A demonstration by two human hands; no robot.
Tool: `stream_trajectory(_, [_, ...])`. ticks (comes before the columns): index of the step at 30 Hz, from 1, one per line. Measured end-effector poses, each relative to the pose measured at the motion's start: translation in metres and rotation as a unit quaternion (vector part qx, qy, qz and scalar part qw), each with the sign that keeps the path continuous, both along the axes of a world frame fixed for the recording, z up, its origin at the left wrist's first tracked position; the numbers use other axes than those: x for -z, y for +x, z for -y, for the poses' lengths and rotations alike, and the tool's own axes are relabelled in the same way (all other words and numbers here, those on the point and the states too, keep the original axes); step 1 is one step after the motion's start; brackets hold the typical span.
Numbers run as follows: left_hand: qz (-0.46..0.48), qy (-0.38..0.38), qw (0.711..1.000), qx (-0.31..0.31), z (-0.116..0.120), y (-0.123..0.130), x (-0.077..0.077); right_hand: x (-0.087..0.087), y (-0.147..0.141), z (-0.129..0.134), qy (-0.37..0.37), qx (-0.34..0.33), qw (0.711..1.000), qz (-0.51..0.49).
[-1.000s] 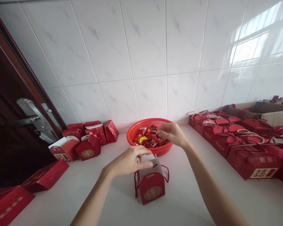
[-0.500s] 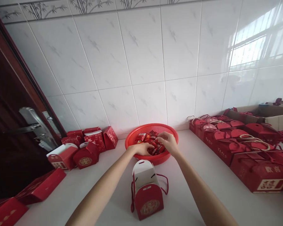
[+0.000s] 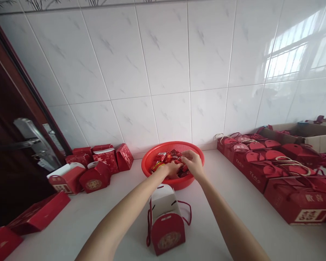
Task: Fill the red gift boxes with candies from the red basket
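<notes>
A red plastic basket (image 3: 146, 163) with mesh sides stands against the wall, holding a heap of small red-wrapped candies (image 3: 167, 156). Both my hands are inside it. My left hand (image 3: 172, 170) reaches in over the near rim, fingers stretched and apart among the candies, their tips partly hidden. To its right, my right hand (image 3: 192, 162) is closed with bent fingers; whatever is in them is hidden. Just in front of the basket, between my forearms, a red paper gift box (image 3: 168, 235) stands upright with its white-lined top open and cord handles hanging at its sides.
Several red gift boxes (image 3: 95, 181) stand at the left near the wall, some with open tops. Closed boxes (image 3: 260, 170) with cord handles form a block at the right, beside a cardboard carton (image 3: 320, 139). A door handle (image 3: 29, 137) juts out at far left.
My left hand has shifted slightly right and up within the candies, its fingers closer to my right hand. My right hand stays nearly in place. The view has tilted slightly down.
</notes>
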State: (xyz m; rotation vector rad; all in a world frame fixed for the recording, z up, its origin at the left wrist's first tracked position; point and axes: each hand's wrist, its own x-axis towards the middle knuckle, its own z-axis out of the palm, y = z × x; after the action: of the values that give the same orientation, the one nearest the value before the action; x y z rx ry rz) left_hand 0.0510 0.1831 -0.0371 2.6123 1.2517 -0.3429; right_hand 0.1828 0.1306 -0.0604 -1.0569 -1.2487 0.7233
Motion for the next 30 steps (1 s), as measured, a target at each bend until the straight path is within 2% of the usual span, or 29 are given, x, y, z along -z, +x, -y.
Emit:
stream_trajectory(9, [0.056,0.004,0.998,0.017,-0.002,-0.003,0.007,-0.001,0.001,0.000,-0.006,0.014,0.999,-0.030])
stream_trajectory(15, [0.165,0.019,0.985,-0.037,-0.010,-0.011,0.009,-0.001,0.002,-0.001,-0.004,0.012,0.999,-0.035])
stream_trajectory(20, [0.304,0.021,0.949,-0.085,-0.016,-0.019,0.007,-0.001,0.003,-0.002,-0.007,0.032,0.999,-0.040])
stream_trajectory(25, [0.412,-0.012,0.904,-0.112,-0.014,-0.020,0.003,-0.004,0.002,0.000,-0.017,0.049,0.998,-0.028])
stream_trajectory(30, [0.473,-0.039,0.872,-0.119,-0.007,-0.019,-0.001,-0.005,0.000,0.001,-0.030,0.009,0.999,0.006])
